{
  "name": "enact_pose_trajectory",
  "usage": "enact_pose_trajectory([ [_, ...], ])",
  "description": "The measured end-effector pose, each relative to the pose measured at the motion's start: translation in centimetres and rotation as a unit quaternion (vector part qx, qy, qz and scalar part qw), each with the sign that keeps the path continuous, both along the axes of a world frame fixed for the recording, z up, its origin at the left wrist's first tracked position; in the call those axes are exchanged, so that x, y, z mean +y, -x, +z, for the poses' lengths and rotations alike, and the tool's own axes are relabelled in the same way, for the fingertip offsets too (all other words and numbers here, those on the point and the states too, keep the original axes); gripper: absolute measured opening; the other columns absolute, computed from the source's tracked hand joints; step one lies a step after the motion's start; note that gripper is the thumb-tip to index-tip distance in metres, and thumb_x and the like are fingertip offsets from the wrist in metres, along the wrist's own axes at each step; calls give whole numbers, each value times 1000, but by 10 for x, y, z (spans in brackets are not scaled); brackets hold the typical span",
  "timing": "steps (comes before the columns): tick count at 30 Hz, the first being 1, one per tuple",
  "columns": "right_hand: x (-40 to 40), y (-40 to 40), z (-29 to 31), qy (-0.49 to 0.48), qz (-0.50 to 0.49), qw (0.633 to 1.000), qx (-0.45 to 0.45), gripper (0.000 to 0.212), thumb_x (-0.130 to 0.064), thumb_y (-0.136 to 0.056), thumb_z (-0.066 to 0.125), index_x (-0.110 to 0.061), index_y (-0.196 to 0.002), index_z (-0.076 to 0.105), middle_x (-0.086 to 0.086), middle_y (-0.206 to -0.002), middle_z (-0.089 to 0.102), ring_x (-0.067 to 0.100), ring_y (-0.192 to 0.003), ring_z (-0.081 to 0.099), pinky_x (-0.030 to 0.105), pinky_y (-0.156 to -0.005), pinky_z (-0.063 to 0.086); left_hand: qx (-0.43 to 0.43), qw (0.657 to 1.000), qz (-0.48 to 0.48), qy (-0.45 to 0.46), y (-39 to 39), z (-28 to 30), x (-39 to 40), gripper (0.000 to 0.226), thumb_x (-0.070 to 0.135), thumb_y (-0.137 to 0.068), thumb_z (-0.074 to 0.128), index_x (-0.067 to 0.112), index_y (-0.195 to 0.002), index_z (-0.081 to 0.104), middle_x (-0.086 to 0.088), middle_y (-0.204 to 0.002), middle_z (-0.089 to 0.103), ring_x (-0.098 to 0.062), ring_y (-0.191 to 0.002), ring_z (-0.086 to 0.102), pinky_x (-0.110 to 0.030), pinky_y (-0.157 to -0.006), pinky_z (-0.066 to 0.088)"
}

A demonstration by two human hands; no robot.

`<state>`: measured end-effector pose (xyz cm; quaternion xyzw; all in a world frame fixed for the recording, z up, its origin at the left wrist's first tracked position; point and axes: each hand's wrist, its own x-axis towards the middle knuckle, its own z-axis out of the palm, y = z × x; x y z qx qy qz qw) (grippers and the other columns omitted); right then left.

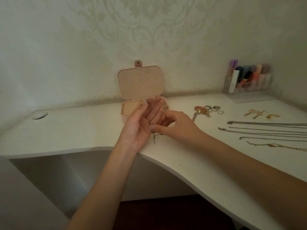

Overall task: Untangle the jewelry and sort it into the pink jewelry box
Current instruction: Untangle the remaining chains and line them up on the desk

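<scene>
My left hand (141, 123) is spread open, my right hand (169, 123) pinches a thin chain (155, 137) over the counter (66, 130), and judging by the necklaces (265, 131), rings (212, 108) and earrings (259, 113) laid out apart, untangling looks mostly done while the open pink jewelry box (141, 83) still awaits nearly everything.

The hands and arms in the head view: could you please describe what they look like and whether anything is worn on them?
Both forearms are bare, with no sleeves in view. No watch, bracelet or ring shows on the left hand or the right hand. The nails that show on the left fingers look pale and polished. No gloves.
</scene>
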<state>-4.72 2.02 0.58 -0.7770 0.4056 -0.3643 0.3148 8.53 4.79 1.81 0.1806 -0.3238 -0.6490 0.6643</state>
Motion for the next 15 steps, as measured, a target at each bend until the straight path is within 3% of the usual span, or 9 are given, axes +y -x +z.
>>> enact_pose_trajectory([
  [2, 0, -1, 0, 3, -17, 1000, 6, 29, -46, -70, 77, -19, -76, 66, -8, -77, 69, 14, -80, 66, 43, -82, 52, -7, 1000, -3, 1, 3, 2, 2, 19, 18, -83, 53, 10, -83, 71, -13, -113, 68, -23, -113, 62, -33, -99, 47],
  [7, 5, 4, 8, -76, 43, 990, -114, 13, -19, -84, 71, -7, -80, 66, 3, -72, 70, 9, -67, 64, 16, -65, 49, -43, 998, 30, -36, -9, 11, 3, 21, 15, -85, 53, 11, -76, 72, -12, -108, 69, -22, -110, 64, -30, -96, 49],
  [9, 3, 10, 14, -135, 55, 971, -189, 11, -15, -88, 65, -6, -85, 60, 6, -76, 71, 16, -72, 70, 15, -69, 52, -65, 995, 51, -64, -21, 12, 4, 17, 13, -89, 53, 7, -81, 67, -10, -98, 70, -22, -98, 69, -30, -87, 55],
  [11, -1, 16, 21, -175, 56, 953, -241, 10, -16, -89, 62, -7, -88, 57, 7, -73, 68, 20, -66, 70, 21, -75, 56, -112, 987, 68, -95, -32, 11, 8, 14, 15, -90, 54, 6, -83, 63, -7, -83, 70, -16, -77, 70, -27, -72, 59],
  [13, -6, 21, 25, -191, 47, 945, -263, 10, -17, -90, 62, -8, -89, 58, 2, -61, 55, 11, -50, 56, 28, -73, 58, -184, 971, 84, -124, -40, 9, 14, 17, 17, -91, 54, 7, -80, 62, -4, -74, 68, -10, -60, 65, -21, -57, 56],
  [15, -9, 25, 27, -179, 27, 952, -247, 13, -22, -89, 64, -10, -92, 63, 0, -61, 40, 6, -48, 40, 23, -60, 55, -258, 951, 107, -133, -49, 6, 19, 17, 17, -92, 55, 7, -79, 62, -3, -71, 65, -7, -50, 54, -17, -44, 46],
])
